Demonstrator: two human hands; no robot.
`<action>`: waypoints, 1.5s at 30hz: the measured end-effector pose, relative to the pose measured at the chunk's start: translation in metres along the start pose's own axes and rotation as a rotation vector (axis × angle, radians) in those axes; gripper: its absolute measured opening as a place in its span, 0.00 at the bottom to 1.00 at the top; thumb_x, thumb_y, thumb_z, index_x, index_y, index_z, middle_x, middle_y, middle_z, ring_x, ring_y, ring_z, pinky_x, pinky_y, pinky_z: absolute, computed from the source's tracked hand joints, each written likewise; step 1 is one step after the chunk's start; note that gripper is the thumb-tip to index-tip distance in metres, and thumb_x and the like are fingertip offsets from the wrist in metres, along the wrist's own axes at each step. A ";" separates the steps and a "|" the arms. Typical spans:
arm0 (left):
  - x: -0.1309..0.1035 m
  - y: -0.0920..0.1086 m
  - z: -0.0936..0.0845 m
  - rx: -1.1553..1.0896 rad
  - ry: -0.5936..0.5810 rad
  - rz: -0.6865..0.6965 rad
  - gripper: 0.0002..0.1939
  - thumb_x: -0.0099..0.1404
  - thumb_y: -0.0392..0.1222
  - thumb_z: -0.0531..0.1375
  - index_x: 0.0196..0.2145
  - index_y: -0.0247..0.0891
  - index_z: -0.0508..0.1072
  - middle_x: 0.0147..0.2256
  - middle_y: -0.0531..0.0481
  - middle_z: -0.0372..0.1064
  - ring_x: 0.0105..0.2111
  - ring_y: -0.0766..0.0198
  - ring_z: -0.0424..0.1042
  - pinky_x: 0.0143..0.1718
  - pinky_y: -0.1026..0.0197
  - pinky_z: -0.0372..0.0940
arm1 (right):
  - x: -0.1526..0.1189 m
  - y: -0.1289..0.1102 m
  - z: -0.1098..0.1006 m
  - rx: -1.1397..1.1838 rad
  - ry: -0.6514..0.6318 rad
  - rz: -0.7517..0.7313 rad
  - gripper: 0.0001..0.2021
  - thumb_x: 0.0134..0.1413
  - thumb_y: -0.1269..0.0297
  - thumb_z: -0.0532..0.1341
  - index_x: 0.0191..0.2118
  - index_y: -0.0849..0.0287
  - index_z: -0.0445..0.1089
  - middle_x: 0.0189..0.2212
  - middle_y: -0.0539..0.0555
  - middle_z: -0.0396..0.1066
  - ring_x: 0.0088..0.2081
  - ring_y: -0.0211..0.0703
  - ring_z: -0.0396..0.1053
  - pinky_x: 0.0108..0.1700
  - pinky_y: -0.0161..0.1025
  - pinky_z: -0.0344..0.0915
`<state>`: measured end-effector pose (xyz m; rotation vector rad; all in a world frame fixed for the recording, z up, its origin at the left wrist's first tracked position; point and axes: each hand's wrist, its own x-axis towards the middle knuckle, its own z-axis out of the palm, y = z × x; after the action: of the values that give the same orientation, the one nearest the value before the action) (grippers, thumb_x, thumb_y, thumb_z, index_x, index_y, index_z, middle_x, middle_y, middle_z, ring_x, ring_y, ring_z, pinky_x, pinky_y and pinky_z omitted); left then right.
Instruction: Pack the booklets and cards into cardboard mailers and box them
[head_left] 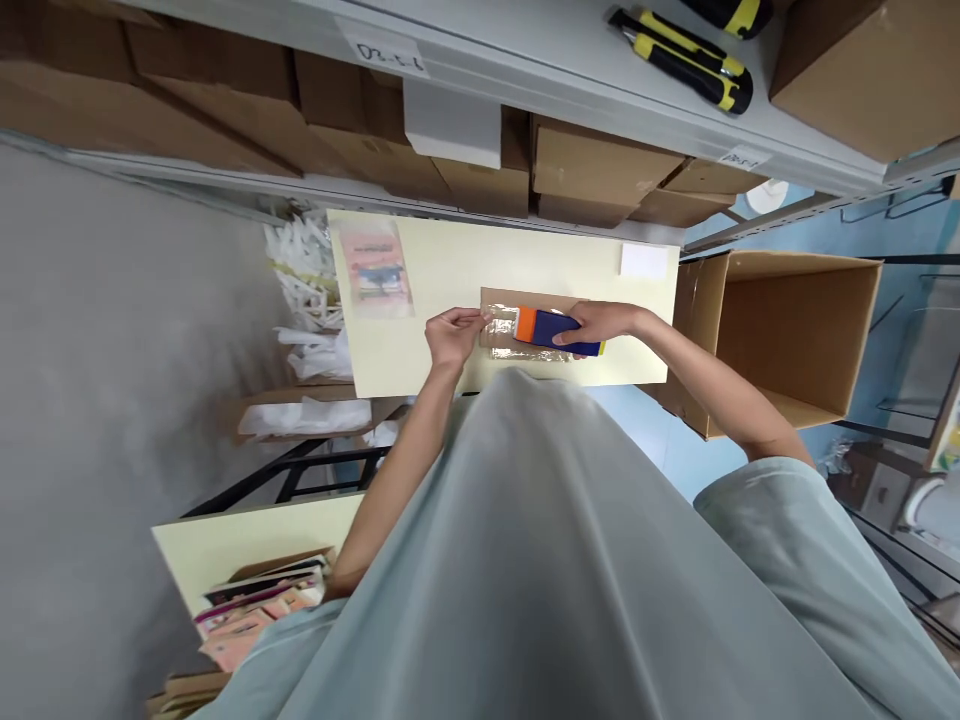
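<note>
On the pale yellow table [442, 260] lies a flat brown cardboard piece [495, 297], with shiny clear plastic [501, 335] over its near part. My right hand [598, 322] holds a dark blue and orange box [551, 328] above the cardboard, thumb on top and fingertips underneath at its right end. At the cardboard's left edge, my left hand [455, 335] pinches the corner of the clear plastic between thumb and fingers. The box's left end reaches over the plastic, a little apart from my left hand.
A pink printed packet [373, 268] and a white card [644, 261] lie on the table. An open carton [795, 330] stands at the right. Cardboard boxes [600, 165] fill the shelf behind, with yellow-black cutters [686, 65] above. White packing material [304, 265] is at the left.
</note>
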<state>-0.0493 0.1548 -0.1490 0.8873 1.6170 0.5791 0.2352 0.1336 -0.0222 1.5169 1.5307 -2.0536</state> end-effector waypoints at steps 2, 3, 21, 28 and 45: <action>-0.002 0.001 0.001 0.017 0.016 0.007 0.10 0.50 0.39 0.76 0.29 0.37 0.81 0.29 0.50 0.78 0.30 0.64 0.73 0.39 0.58 0.73 | -0.020 0.011 -0.008 0.011 -0.020 0.013 0.25 0.58 0.37 0.75 0.32 0.58 0.78 0.27 0.53 0.81 0.27 0.42 0.75 0.36 0.40 0.72; -0.002 0.002 0.002 0.031 0.024 0.015 0.10 0.49 0.39 0.76 0.29 0.37 0.81 0.29 0.50 0.79 0.30 0.64 0.73 0.39 0.59 0.73 | -0.033 0.019 -0.012 0.038 -0.032 0.032 0.26 0.57 0.36 0.75 0.33 0.58 0.78 0.27 0.53 0.81 0.27 0.42 0.76 0.36 0.40 0.72; -0.003 0.008 0.022 0.150 0.179 -0.042 0.11 0.52 0.30 0.76 0.34 0.32 0.82 0.27 0.56 0.76 0.28 0.69 0.69 0.41 0.59 0.76 | -0.062 0.150 -0.056 0.095 -0.178 0.256 0.32 0.53 0.36 0.77 0.47 0.62 0.80 0.39 0.58 0.85 0.41 0.51 0.82 0.48 0.46 0.75; -0.003 0.017 0.017 0.178 0.202 -0.055 0.10 0.52 0.27 0.75 0.32 0.32 0.81 0.25 0.57 0.74 0.26 0.70 0.67 0.37 0.62 0.72 | -0.060 0.167 -0.041 0.079 -0.130 0.128 0.22 0.63 0.44 0.73 0.46 0.60 0.77 0.41 0.57 0.85 0.39 0.47 0.81 0.43 0.41 0.73; 0.002 0.005 0.005 0.240 0.136 -0.003 0.07 0.56 0.33 0.74 0.32 0.33 0.80 0.27 0.54 0.76 0.29 0.66 0.72 0.38 0.61 0.74 | -0.019 0.120 0.045 -0.356 0.387 0.453 0.12 0.75 0.58 0.60 0.50 0.61 0.77 0.46 0.66 0.82 0.52 0.63 0.79 0.57 0.51 0.71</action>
<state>-0.0435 0.1592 -0.1476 1.0392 1.8378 0.4569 0.2923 0.0350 -0.0840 1.9542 1.3953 -1.2230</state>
